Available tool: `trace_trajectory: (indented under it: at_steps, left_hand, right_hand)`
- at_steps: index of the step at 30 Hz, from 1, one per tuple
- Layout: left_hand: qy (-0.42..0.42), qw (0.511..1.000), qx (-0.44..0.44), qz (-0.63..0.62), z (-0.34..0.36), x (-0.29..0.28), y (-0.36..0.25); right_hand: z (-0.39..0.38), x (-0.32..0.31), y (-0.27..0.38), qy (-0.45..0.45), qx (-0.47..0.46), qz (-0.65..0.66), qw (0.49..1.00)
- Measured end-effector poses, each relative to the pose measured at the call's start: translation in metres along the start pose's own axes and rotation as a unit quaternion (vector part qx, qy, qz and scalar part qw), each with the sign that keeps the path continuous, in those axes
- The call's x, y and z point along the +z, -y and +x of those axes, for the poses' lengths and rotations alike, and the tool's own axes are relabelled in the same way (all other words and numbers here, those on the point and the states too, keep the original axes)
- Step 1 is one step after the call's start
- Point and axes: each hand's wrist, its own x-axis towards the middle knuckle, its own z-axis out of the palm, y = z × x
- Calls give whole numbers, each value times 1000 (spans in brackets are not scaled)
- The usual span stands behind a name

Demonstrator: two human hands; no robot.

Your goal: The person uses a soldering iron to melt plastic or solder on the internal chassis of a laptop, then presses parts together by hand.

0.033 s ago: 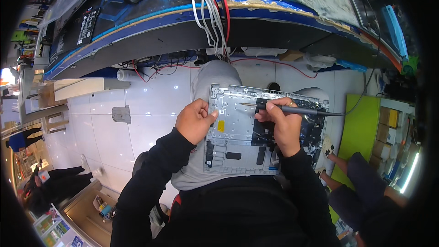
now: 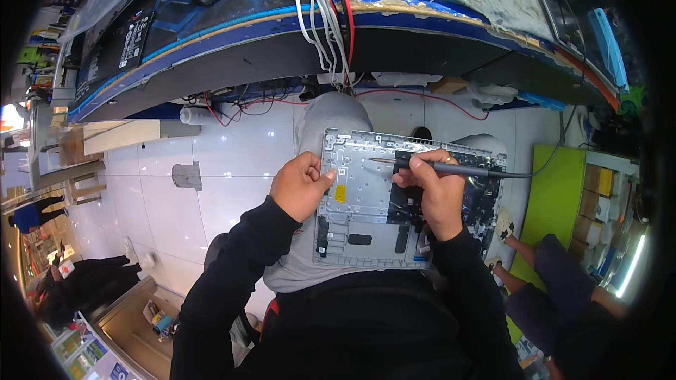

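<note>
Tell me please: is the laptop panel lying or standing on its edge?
Lying. The panel rests across the person's legs, broad face up; the left hand is at its left edge.

a silver laptop chassis (image 2: 366,200) lies across a grey-trousered lap (image 2: 327,118).

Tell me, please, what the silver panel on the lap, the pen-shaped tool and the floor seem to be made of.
Silver panel: probably metal, perhaps coated plastic; satin grey with soft highlights.
Pen-shaped tool: matte dark body without sheen, likely plastic or rubber; its slim, pale tip looks metallic.
Floor: likely glazed ceramic tile, glossy, showing reflections and joints.
</note>
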Motion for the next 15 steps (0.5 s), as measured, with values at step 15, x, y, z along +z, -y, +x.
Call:
trace_trajectory:
  at_steps: [15]
  left_hand:
    - [12,1000,-17,4,-60,-2,36]
  right_hand:
    - [-5,-6,-18,1,12,0,1000]
